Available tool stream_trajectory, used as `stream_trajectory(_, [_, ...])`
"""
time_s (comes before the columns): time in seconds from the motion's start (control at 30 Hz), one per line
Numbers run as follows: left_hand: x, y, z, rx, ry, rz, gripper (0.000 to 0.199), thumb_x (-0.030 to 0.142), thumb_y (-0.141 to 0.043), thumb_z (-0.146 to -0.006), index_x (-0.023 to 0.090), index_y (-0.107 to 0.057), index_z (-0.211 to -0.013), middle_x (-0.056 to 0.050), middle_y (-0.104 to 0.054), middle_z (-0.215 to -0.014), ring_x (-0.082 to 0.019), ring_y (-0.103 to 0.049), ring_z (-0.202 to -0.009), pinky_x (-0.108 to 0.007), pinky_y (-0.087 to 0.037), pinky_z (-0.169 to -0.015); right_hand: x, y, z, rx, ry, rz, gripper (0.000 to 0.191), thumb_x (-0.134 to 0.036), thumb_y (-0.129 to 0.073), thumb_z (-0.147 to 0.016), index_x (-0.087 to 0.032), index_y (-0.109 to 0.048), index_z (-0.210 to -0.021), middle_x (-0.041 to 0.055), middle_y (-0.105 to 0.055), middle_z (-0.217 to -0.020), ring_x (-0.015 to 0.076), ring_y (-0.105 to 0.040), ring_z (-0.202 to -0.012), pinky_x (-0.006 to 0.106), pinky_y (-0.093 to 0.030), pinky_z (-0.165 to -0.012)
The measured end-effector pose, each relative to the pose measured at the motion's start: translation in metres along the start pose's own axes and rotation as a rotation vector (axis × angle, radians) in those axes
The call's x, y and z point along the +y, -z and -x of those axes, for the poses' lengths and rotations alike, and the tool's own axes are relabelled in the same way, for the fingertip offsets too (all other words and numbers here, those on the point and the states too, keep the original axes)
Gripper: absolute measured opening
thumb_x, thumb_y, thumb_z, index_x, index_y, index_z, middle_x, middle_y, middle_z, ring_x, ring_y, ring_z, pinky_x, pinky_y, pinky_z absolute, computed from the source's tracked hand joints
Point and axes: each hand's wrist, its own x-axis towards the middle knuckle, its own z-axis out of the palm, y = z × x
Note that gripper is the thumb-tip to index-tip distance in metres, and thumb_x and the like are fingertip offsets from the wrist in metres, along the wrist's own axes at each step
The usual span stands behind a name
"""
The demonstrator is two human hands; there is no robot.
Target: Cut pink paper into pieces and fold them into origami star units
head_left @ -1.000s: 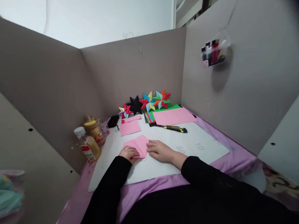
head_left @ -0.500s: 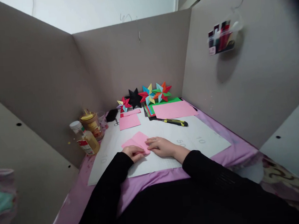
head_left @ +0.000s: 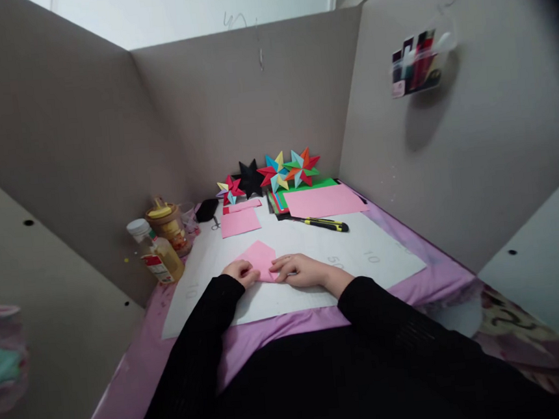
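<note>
A partly folded sheet of pink paper lies on the white board, between my two hands. My left hand grips the paper's left lower edge, its fingers curled and the thumb pressed close to them. On the right side, my right hand pinches the lower right corner, where a small folded flap shows. Fingers hide part of both edges. Behind the folded piece lies a flat pink square.
A yellow-black utility knife lies on the board near a large pink sheet. Folded paper stars stand along the back panel. At left are a bottle, a yellow-lidded jar and small scissors.
The left part of the pink paper has been folded over, so its outline is now narrower. My left hand has shifted slightly left and curled more. My right hand stays at the lower right corner.
</note>
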Motion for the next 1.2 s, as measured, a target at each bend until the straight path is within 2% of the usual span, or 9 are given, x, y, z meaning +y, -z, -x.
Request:
stream_trajectory(0.2, [0.000, -0.007, 0.001, 0.066, 0.041, 0.015, 0.032, 0.045, -0.058, -0.072, 0.018, -0.062, -0.056, 0.003, -0.050, -0.052, -0.012, -0.042, -0.049, -0.024, -0.031, -0.047, -0.001, -0.001, 0.001, 0.039, -0.013, 0.023, 0.031, -0.009, -0.052, -0.071, -0.023, -0.074, -0.088, 0.0042, -0.067, -0.112, 0.0193, -0.055, -0.115, 0.037, -0.041, -0.100])
stream_trajectory(0.3, [-0.001, -0.004, 0.000, 0.134, -0.001, 0.017, 0.024, 0.037, -0.057, -0.075, 0.018, -0.066, -0.063, 0.000, -0.055, -0.061, -0.014, -0.048, -0.057, -0.026, -0.038, -0.056, -0.004, -0.002, 0.001, 0.111, -0.039, 0.055, 0.031, -0.011, -0.051, -0.073, -0.021, -0.072, -0.094, 0.0053, -0.066, -0.114, 0.0183, -0.057, -0.111, 0.035, -0.042, -0.099])
stream_trajectory(0.4, [-0.005, 0.002, -0.002, 0.165, -0.067, 0.034, 0.018, 0.032, -0.059, -0.075, 0.017, -0.070, -0.076, -0.004, -0.061, -0.073, -0.018, -0.055, -0.070, -0.030, -0.043, -0.069, -0.005, -0.004, 0.001, 0.100, -0.012, 0.106, 0.032, -0.014, -0.051, -0.076, -0.021, -0.070, -0.100, 0.0059, -0.064, -0.117, 0.0187, -0.056, -0.112, 0.036, -0.041, -0.100])
stream_trajectory(0.63, [-0.010, 0.000, 0.003, 0.038, -0.172, 0.116, 0.011, 0.026, -0.062, -0.072, 0.018, -0.070, -0.072, -0.006, -0.069, -0.077, -0.020, -0.062, -0.079, -0.030, -0.047, -0.075, 0.000, -0.006, -0.001, 0.214, 0.093, 0.275, 0.039, -0.015, -0.050, -0.078, -0.021, -0.063, -0.114, 0.0071, -0.065, -0.115, 0.0208, -0.051, -0.116, 0.041, -0.039, -0.101])
stream_trajectory(0.77, [-0.010, 0.004, 0.006, 0.038, -0.123, 0.054, 0.015, 0.027, -0.058, -0.073, 0.016, -0.068, -0.072, -0.004, -0.065, -0.068, -0.016, -0.057, -0.064, -0.027, -0.044, -0.061, 0.000, -0.006, 0.000, 0.133, 0.085, 0.374, 0.032, -0.016, -0.051, -0.079, -0.023, -0.068, -0.105, 0.0071, -0.061, -0.121, 0.0236, -0.045, -0.124, 0.046, -0.033, -0.104])
stream_trajectory(0.87, [-0.008, 0.008, 0.006, 0.038, -0.074, -0.019, 0.021, 0.033, -0.055, -0.075, 0.016, -0.066, -0.069, 0.000, -0.056, -0.058, -0.013, -0.048, -0.054, -0.025, -0.037, -0.053, -0.001, -0.008, 0.001, 0.065, 0.062, 0.397, 0.033, -0.017, -0.051, -0.081, -0.027, -0.066, -0.108, 0.0035, -0.063, -0.119, 0.0244, -0.045, -0.124, 0.051, -0.030, -0.104])
stream_trajectory(0.97, [-0.002, 0.009, 0.005, 0.037, -0.024, -0.081, 0.029, 0.039, -0.049, -0.080, 0.016, -0.064, -0.069, -0.001, -0.054, -0.061, -0.013, -0.048, -0.058, -0.025, -0.039, -0.058, -0.001, -0.009, 0.002, 0.051, 0.101, 0.362, 0.032, -0.018, -0.051, -0.082, -0.026, -0.067, -0.108, 0.0052, -0.063, -0.120, 0.0227, -0.051, -0.119, 0.048, -0.034, -0.103])
stream_trajectory(1.1, [0.005, 0.009, -0.003, 0.034, 0.069, -0.168, 0.030, 0.037, -0.046, -0.080, 0.016, -0.065, -0.071, -0.005, -0.057, -0.082, -0.016, -0.054, -0.075, -0.026, -0.042, -0.072, 0.001, -0.010, 0.000, 0.061, 0.142, 0.311, 0.031, -0.017, -0.051, -0.081, -0.024, -0.068, -0.106, 0.0062, -0.063, -0.119, 0.0201, -0.053, -0.116, 0.042, -0.037, -0.103])
stream_trajectory(1.2, [0.005, 0.009, -0.018, -0.060, 0.161, -0.224, 0.023, 0.035, -0.052, -0.074, 0.018, -0.067, -0.069, -0.003, -0.059, -0.082, -0.016, -0.055, -0.072, -0.025, -0.042, -0.066, 0.003, -0.010, 0.000, 0.077, 0.157, 0.288, 0.030, -0.017, -0.051, -0.081, -0.023, -0.069, -0.105, 0.0063, -0.064, -0.117, 0.0197, -0.054, -0.115, 0.041, -0.038, -0.103])
